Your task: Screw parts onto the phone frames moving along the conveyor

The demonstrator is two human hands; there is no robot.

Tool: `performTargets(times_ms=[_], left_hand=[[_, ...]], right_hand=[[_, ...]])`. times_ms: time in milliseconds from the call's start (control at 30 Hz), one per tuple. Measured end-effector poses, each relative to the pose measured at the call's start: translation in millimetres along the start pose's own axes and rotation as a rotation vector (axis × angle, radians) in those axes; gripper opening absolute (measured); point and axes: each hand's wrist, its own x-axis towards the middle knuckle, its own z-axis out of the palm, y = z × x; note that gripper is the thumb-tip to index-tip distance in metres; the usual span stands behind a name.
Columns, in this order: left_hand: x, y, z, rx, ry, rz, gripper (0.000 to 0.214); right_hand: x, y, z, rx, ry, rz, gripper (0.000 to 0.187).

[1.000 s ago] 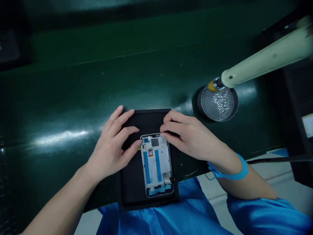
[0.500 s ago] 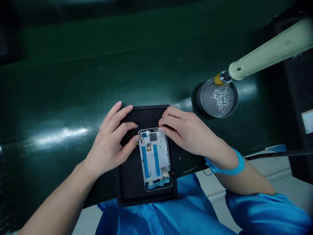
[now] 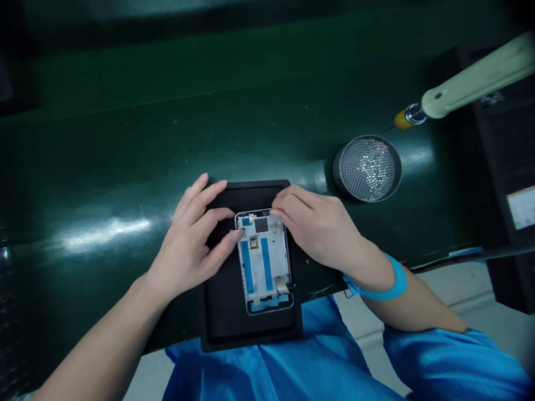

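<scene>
A white phone frame (image 3: 267, 262) with blue strips lies open side up on a black tray (image 3: 221, 312) at the near edge of the green bench. My left hand (image 3: 188, 245) rests on the tray with its fingers spread, and its thumb and forefinger touch the frame's upper left corner. My right hand (image 3: 321, 228) has its fingers curled and pressed together at the frame's upper right corner. What they pinch, if anything, is hidden. A blue wrist strap (image 3: 387, 287) circles my right wrist.
A round dish with a metal mesh top (image 3: 366, 168) stands right of the tray. A cream-handled electric screwdriver (image 3: 460, 92) hangs above the bench's far right. The glossy green bench top (image 3: 125, 167) spreads left and beyond. My blue smock fills the bottom.
The hanging screwdriver has swung up and right, off the mesh dish. Both hands stay at the frame's top corners, with the right fingertips shifted slightly along the top edge.
</scene>
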Motion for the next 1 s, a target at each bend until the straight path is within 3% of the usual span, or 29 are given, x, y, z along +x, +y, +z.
performTargets(times_ms=[133, 233, 367, 467, 567, 733, 1000], left_hand=[[3, 13, -3.1, -0.013, 0.132, 0.010, 0.024], [3, 26, -6.6, -0.201, 0.150, -0.041, 0.025], [1, 35, -6.9, -0.639, 0.008, -0.343, 0.022], [1, 35, -4.2, -0.952, -0.025, -0.551, 0.021], [2, 33, -2.1, -1.160, -0.047, -0.672, 0.019], [7, 34, -2.8, -1.314, -0.044, -0.735, 0.014], [12, 38, -6.6, -1.401, -0.054, -0.802, 0.017]], right_hand=[[-1, -5, -5, 0.212, 0.097, -0.027, 0.017], [1, -9, -12, 0.425, 0.127, 0.010, 0.011], [4, -14, -17, 0.726, 0.066, 0.183, 0.007], [5, -18, -15, 0.944, 0.002, 0.307, 0.008], [8, -20, -13, 1.115, -0.081, 0.397, 0.010], [11, -21, -9, 1.295, -0.148, 0.528, 0.012], [11, -20, -6, 1.494, -0.187, 0.571, 0.008]])
